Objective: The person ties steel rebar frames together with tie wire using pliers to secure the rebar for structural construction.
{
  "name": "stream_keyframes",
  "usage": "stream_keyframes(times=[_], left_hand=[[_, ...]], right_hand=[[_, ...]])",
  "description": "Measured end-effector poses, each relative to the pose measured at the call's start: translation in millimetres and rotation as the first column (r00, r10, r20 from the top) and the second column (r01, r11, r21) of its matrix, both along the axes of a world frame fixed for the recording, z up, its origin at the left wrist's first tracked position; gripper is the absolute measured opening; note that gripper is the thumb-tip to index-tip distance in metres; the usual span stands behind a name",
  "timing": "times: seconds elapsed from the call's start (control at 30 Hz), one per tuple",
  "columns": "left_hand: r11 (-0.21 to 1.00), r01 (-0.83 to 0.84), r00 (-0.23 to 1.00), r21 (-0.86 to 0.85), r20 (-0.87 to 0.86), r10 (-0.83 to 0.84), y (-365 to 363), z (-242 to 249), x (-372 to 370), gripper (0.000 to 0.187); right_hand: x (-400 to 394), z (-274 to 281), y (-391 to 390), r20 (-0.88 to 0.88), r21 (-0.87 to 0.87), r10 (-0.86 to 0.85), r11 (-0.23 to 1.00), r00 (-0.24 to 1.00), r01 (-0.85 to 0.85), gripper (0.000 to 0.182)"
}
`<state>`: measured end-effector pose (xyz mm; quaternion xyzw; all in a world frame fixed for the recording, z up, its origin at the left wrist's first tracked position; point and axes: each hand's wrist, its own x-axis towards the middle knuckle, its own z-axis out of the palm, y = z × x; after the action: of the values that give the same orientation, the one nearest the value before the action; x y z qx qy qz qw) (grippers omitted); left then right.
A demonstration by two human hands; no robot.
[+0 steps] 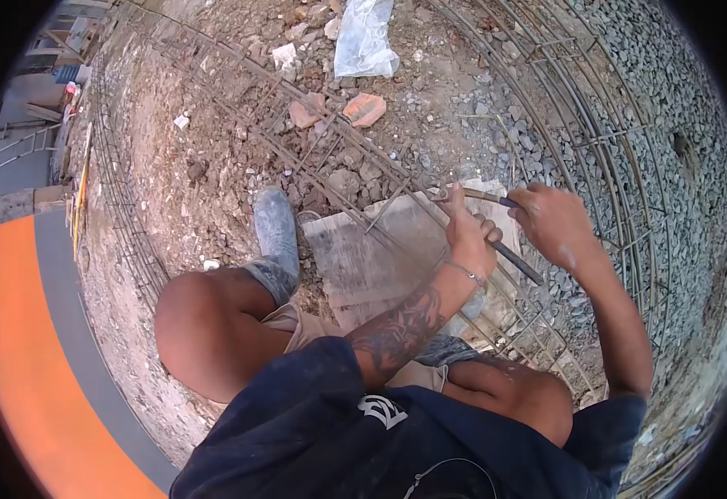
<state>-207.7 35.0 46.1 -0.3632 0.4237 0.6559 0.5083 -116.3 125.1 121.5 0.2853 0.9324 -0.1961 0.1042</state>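
A long rebar cage (322, 154) runs diagonally past my knees, over a worn board (363, 249) on the ground. My left hand (470, 237), on the tattooed arm, is closed at the cage around a dark-handled tool (520, 264), whose head is mostly hidden by the fingers. To its right, my right hand (553, 223) pinches the dark end of a thin rod (488, 196). The rod's other end reaches the cage bars beside my left fingers. Whether the rod is part of the same tool I cannot tell.
More rebar cages (600, 141) curve along the right, beside grey gravel (688, 166). Another cage (118, 200) lies at the left. Broken bricks (365, 110) and a clear plastic bag (365, 41) lie ahead. An orange and grey surface (31, 333) stands at the left edge.
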Motion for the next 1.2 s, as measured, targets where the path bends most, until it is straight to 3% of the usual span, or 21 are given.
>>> stream_keyframes(times=[0.1,0.27,0.37,0.5,0.63,0.67,0.7,0.73,0.77,0.8,0.83,0.9,0.93,0.97,1.03,1.13,1.2], left_hand=[[0.999,0.031,0.997,0.018,0.066,-0.032,9,-4,-27,0.035],[0.994,-0.084,0.954,0.068,0.294,0.060,28,-3,-67,0.043],[0.991,-0.132,0.887,0.034,0.450,0.103,32,-1,-87,0.046],[0.992,-0.124,0.785,-0.001,0.611,0.099,42,4,-113,0.058],[0.995,-0.011,0.695,-0.095,0.715,0.076,50,6,-135,0.049],[0.995,0.005,0.699,-0.095,0.712,0.064,49,6,-135,0.045],[0.996,0.022,0.707,-0.088,0.706,0.047,50,4,-133,0.042],[0.992,-0.008,0.687,-0.123,0.721,0.095,55,0,-129,0.035],[0.991,0.007,0.665,-0.133,0.741,0.095,54,-1,-123,0.035],[0.989,0.023,0.649,-0.147,0.755,0.097,52,1,-124,0.033],[0.987,0.035,0.640,-0.154,0.762,0.096,52,0,-127,0.032],[0.984,0.058,0.661,-0.169,0.745,0.089,50,11,-139,0.034],[0.984,0.081,0.658,-0.158,0.750,0.067,49,6,-135,0.034],[0.983,0.108,0.655,-0.150,0.755,0.043,46,2,-129,0.034],[0.998,0.036,0.600,-0.053,0.800,0.021,39,3,-133,0.034],[0.965,0.245,0.676,-0.093,0.730,-0.101,32,1,-127,0.034],[0.906,0.424,0.692,-0.001,0.645,-0.324,16,-17,-111,0.037]], right_hand=[[-48,13,24,0.116,0.061,0.147,0.986,0.982,-0.155,0.018],[-123,26,44,0.357,0.077,0.263,0.948,0.896,-0.309,0.017],[-166,30,58,0.452,-0.035,0.379,0.912,0.807,-0.409,0.016],[-219,29,67,0.609,-0.140,0.407,0.900,0.681,-0.413,0.014],[-250,27,66,0.715,-0.211,0.361,0.928,0.599,-0.307,0.017],[-260,29,65,0.789,-0.272,0.310,0.950,0.531,-0.152,0.023],[-269,33,70,0.802,-0.281,0.312,0.950,0.509,-0.140,0.023],[-275,37,74,0.849,-0.361,0.285,0.928,0.445,0.095,0.028],[-277,40,77,0.888,-0.401,0.274,0.853,0.369,0.334,0.033],[-262,33,86,0.925,-0.326,0.076,0.660,0.372,0.677,0.040],[-259,30,89,0.930,-0.318,0.076,0.655,0.358,0.685,0.040],[-259,27,93,0.983,-0.095,0.166,0.099,0.078,0.991,0.050],[-257,28,91,0.988,-0.080,0.133,-0.004,0.079,0.997,0.050],[-248,25,86,0.987,-0.068,0.142,-0.011,0.069,0.998,0.050],[-234,20,71,0.988,-0.121,0.108,0.091,0.111,0.988,0.045],[-242,34,28,0.968,-0.249,0.136,0.554,0.209,0.794,0.029],[-220,34,-1,0.968,-0.220,0.069,0.689,0.240,0.691,0.031]])
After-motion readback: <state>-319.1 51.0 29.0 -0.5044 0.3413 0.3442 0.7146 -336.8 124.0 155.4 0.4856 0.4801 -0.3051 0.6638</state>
